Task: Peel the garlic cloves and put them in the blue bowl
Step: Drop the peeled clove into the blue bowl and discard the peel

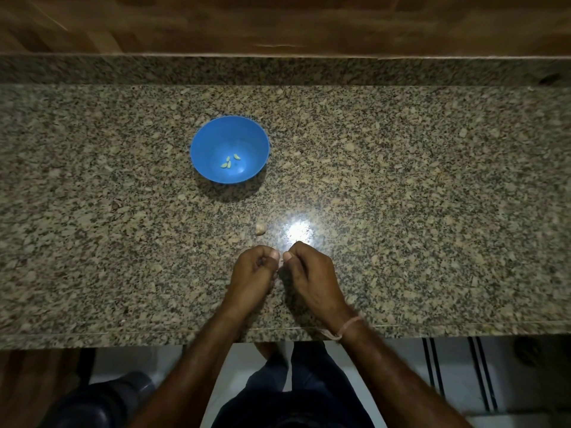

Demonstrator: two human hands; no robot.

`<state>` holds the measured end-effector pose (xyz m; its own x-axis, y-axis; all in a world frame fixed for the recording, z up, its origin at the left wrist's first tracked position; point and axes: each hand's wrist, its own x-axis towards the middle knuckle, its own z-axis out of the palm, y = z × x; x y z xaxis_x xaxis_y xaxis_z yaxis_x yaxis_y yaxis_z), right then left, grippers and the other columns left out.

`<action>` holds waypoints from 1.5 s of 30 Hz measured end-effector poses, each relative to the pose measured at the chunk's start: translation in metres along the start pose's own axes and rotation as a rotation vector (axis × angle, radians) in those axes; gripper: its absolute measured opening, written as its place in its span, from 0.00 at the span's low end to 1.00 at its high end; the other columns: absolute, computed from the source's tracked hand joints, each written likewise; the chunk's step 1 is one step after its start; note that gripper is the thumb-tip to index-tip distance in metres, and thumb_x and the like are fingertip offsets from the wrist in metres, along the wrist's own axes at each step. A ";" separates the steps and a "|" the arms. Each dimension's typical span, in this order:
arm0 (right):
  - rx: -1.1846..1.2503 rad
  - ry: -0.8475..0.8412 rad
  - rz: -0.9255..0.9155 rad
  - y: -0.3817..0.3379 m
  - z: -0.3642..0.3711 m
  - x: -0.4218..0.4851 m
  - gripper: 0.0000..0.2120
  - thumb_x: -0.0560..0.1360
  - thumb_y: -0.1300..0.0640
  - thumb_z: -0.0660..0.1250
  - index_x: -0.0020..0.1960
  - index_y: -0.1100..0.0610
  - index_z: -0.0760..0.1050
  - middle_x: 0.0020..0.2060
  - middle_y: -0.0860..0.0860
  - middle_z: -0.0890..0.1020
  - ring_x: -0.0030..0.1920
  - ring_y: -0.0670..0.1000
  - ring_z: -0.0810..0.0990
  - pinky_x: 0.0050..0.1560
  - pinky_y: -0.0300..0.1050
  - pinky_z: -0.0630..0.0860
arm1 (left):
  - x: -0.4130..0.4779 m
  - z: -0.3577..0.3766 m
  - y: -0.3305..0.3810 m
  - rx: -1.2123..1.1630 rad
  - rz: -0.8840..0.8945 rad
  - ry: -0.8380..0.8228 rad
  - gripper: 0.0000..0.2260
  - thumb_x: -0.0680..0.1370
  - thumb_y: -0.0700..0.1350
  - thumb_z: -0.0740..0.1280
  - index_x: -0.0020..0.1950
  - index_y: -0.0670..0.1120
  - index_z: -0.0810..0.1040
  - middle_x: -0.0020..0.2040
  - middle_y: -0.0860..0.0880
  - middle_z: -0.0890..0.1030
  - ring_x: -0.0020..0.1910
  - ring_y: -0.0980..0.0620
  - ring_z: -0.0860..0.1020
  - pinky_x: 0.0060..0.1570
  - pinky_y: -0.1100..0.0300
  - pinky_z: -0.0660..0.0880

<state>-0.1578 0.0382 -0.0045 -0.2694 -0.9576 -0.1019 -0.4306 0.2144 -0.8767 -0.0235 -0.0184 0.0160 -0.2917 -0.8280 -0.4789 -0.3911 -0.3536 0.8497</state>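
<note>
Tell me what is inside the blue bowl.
A few small pale garlic cloves lie at the bottom of the blue bowl. Nothing covers it; only the spots beneath the cloves are hidden.

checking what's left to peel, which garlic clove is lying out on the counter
The single clove on the granite counter just beyond the left hand, beside the light glare; the other cloves lie together inside the blue bowl.
</note>
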 end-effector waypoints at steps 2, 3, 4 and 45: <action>0.053 -0.020 0.018 0.001 -0.002 0.000 0.13 0.84 0.55 0.63 0.42 0.56 0.73 0.33 0.49 0.75 0.34 0.44 0.70 0.35 0.39 0.65 | -0.002 0.000 0.004 -0.097 -0.081 -0.068 0.14 0.87 0.44 0.61 0.44 0.38 0.77 0.33 0.48 0.75 0.32 0.53 0.72 0.34 0.57 0.70; 0.074 -0.029 0.024 0.001 -0.002 0.000 0.12 0.84 0.55 0.63 0.42 0.56 0.74 0.33 0.48 0.75 0.34 0.43 0.71 0.35 0.39 0.65 | -0.002 0.000 0.006 -0.123 -0.100 -0.095 0.15 0.87 0.43 0.60 0.44 0.39 0.76 0.33 0.47 0.75 0.32 0.52 0.72 0.34 0.57 0.69; 0.099 -0.037 0.027 0.002 -0.003 0.000 0.12 0.84 0.55 0.63 0.42 0.56 0.74 0.33 0.47 0.75 0.34 0.42 0.71 0.35 0.38 0.66 | -0.002 0.000 0.006 -0.132 -0.108 -0.110 0.15 0.87 0.43 0.59 0.44 0.40 0.76 0.33 0.47 0.74 0.32 0.52 0.71 0.34 0.57 0.69; 0.413 0.063 0.108 -0.003 -0.006 0.002 0.04 0.79 0.65 0.73 0.48 0.58 0.83 0.42 0.51 0.86 0.47 0.53 0.85 0.49 0.48 0.82 | 0.000 0.005 0.000 -0.191 0.007 0.107 0.06 0.81 0.42 0.72 0.47 0.44 0.87 0.39 0.46 0.87 0.38 0.52 0.84 0.39 0.61 0.78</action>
<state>-0.1624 0.0370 0.0007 -0.3520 -0.9173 -0.1859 -0.0196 0.2058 -0.9784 -0.0278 -0.0163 0.0149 -0.1953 -0.8689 -0.4548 -0.2140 -0.4148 0.8844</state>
